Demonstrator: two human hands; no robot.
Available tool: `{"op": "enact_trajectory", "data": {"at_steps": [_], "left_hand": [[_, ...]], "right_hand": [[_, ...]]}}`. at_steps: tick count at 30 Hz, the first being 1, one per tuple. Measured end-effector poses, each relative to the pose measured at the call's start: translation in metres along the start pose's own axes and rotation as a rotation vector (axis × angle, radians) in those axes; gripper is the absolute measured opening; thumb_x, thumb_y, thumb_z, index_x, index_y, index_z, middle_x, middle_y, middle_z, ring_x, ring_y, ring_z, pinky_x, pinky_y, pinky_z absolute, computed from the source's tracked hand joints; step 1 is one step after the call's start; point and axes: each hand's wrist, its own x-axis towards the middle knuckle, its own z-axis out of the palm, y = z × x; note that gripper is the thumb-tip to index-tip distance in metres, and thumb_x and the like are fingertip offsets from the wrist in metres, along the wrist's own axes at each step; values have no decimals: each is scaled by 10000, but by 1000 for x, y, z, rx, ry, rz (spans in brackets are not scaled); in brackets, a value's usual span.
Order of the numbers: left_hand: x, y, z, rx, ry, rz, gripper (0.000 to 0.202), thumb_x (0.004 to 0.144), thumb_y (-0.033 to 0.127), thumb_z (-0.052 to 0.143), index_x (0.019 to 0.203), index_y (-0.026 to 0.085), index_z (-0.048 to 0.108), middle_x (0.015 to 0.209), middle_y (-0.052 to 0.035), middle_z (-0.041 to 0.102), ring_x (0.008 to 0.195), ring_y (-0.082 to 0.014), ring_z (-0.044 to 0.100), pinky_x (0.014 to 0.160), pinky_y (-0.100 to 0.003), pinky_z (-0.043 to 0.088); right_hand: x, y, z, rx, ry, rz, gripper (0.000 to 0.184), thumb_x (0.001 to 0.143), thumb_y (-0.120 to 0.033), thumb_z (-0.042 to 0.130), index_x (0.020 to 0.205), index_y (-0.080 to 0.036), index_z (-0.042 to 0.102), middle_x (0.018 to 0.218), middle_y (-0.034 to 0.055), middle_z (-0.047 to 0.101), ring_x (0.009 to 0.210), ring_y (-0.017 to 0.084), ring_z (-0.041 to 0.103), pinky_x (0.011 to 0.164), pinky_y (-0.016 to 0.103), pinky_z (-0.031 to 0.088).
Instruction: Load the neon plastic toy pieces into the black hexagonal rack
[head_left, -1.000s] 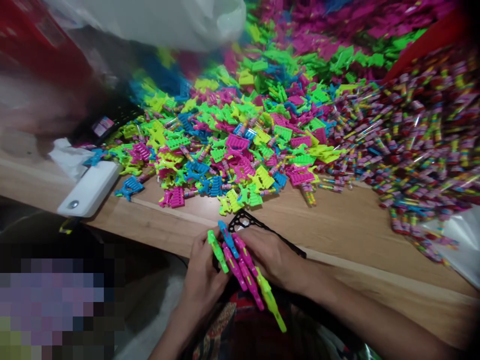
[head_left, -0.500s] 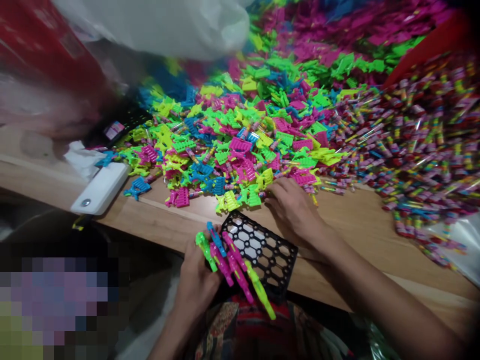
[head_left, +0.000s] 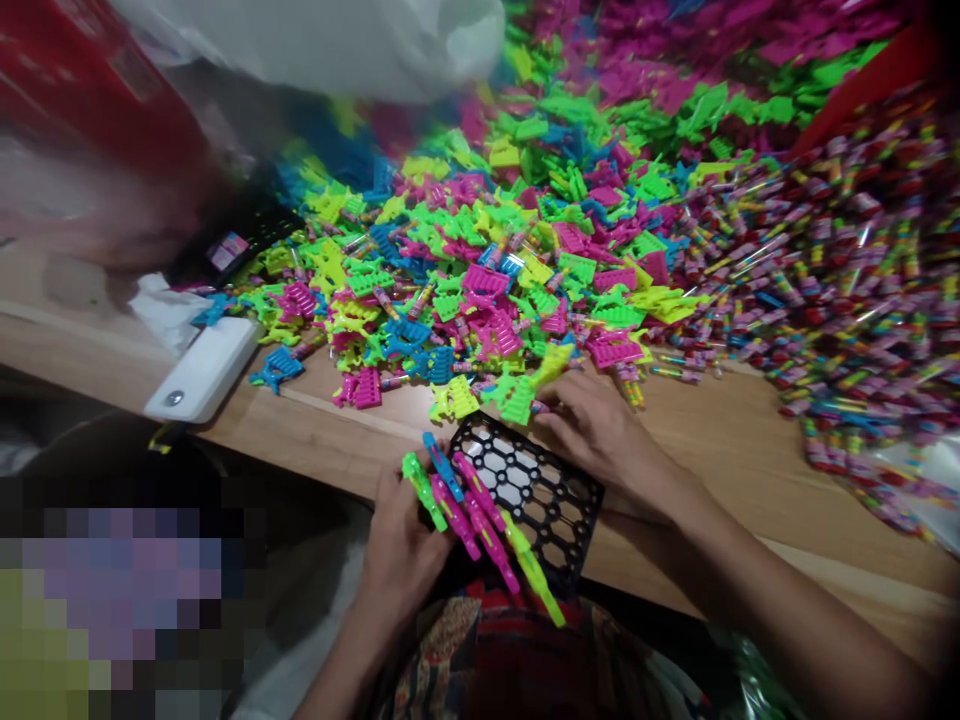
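My left hand (head_left: 401, 545) is closed round a fan of several assembled plastic toys (head_left: 480, 530) in green, blue, pink and yellow, held over the near table edge. A black honeycomb tray (head_left: 551, 500) lies under them, tilted at the edge. My right hand (head_left: 600, 435) reaches to the front of the heap of coloured plastic parts (head_left: 480, 280), its fingers curled at a green piece (head_left: 521, 400) and a small candy tube; the grip itself is not clear.
A large pile of striped candy tubes (head_left: 840, 260) covers the right of the wooden table (head_left: 712, 440). A white box (head_left: 206, 370) lies at the left edge, a clear plastic bag (head_left: 337, 40) hangs above. A blurred patch covers the lower left.
My right hand left the toys in my left hand, reached out to the front of the parts heap, then drew slightly back. The black tray has come into full view.
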Motion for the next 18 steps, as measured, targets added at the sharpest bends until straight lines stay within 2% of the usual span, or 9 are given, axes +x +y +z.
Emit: {"op": "enact_trajectory", "data": {"at_steps": [4,6,10,14,16,18], "left_hand": [[0,1,0,-10,15,-6,373,814,329,677,1149,174,727,1200,-124,673,1167,-286,600,1025,-411,491],[1,1,1,2,24,-7,427,810,334,680,1205,176,708,1196,-123,679,1163,-291,603,1020,-421,494],[1,0,1,20,22,20,396,823,338,673,1186,187,720,1202,-116,686,1166,-291,606,1019,-424,495],[0,-2,1,18,23,48,412,825,314,666,1210,171,703,1223,-130,672,1183,-294,603,1026,-425,495],[-1,-3,1,34,20,39,416,825,287,654,1222,172,697,1202,-129,676,1165,-293,612,1014,-428,500],[-1,-4,1,37,16,31,420,823,291,658,1224,173,697,1196,-131,674,1159,-296,614,1013,-433,499]], "right_hand": [[-18,-22,-10,357,-115,251,129,937,-317,642,916,-193,613,768,12,600,688,160,543,609,265,414],[-25,-27,-9,488,-136,349,130,935,-322,643,942,-192,637,783,11,614,695,154,552,608,260,422],[-31,-25,-5,702,-25,504,197,872,-379,706,864,-185,672,808,28,631,739,166,572,642,279,454],[-31,-29,-2,998,39,688,350,773,-501,790,864,-187,663,808,26,656,641,134,544,546,253,417],[-31,-38,1,1044,44,713,382,751,-512,810,879,-186,655,807,26,668,628,131,550,535,250,425],[-32,-47,5,993,4,668,341,755,-464,823,854,-191,644,776,7,658,657,141,574,580,257,463]]}}
